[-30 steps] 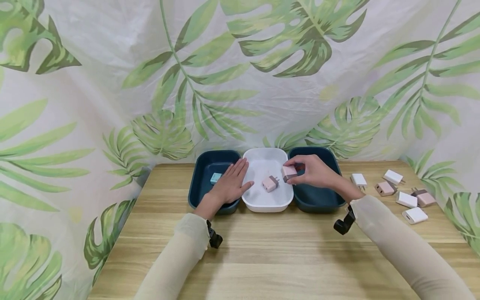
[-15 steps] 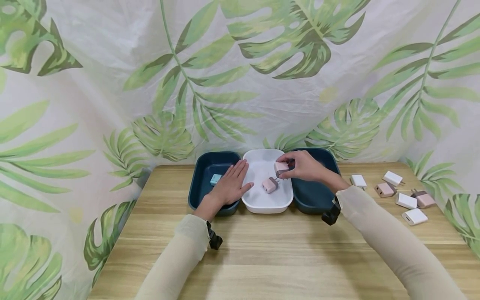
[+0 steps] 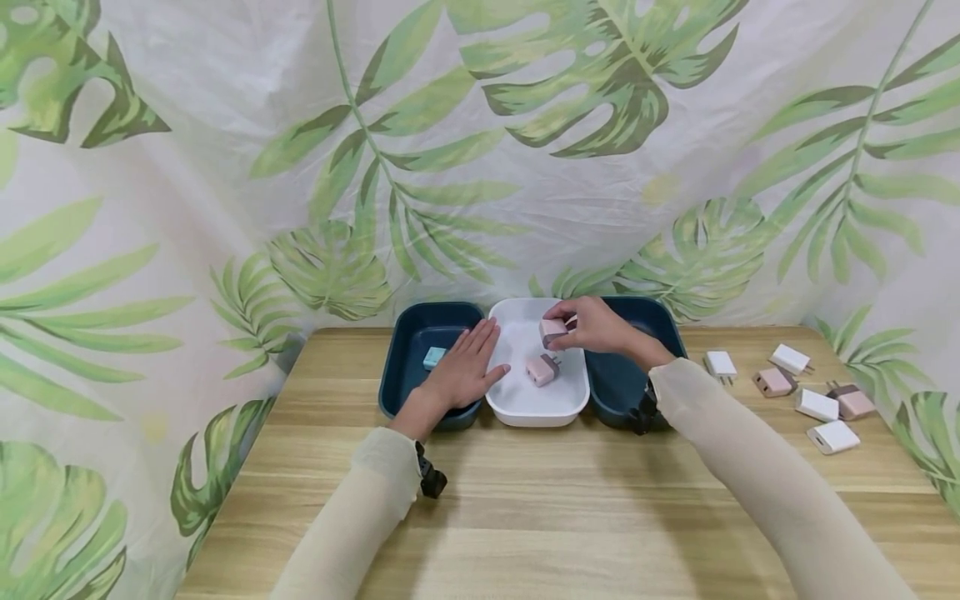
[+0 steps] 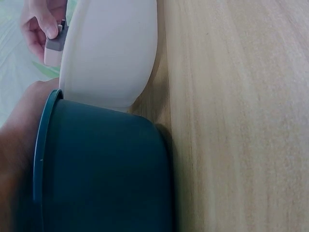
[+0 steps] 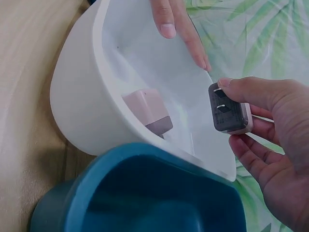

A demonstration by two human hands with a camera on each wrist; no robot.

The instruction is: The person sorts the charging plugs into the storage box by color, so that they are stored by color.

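In the head view my right hand (image 3: 596,325) pinches a pink and grey plug charger (image 3: 553,332) over the white bin (image 3: 536,413). The right wrist view shows the grey face and metal prongs of this held charger (image 5: 227,110) between thumb and fingers. A second pink charger (image 3: 542,370) lies inside the white bin. My left hand (image 3: 461,371) lies flat with straight fingers across the rim between the left dark blue bin (image 3: 397,367) and the white bin. Beside it, a light teal charger (image 3: 433,358) sits in the left bin.
A right dark blue bin (image 3: 615,392) stands against the white one, partly under my right forearm. On the wooden table (image 3: 525,517) at the right lie several white chargers (image 3: 834,436) and two pink ones (image 3: 774,382). A leaf-print cloth (image 3: 465,167) hangs behind.
My right hand has carried the pink charger leftward, from the right bin's edge to over the white bin. The left hand has stayed in place.
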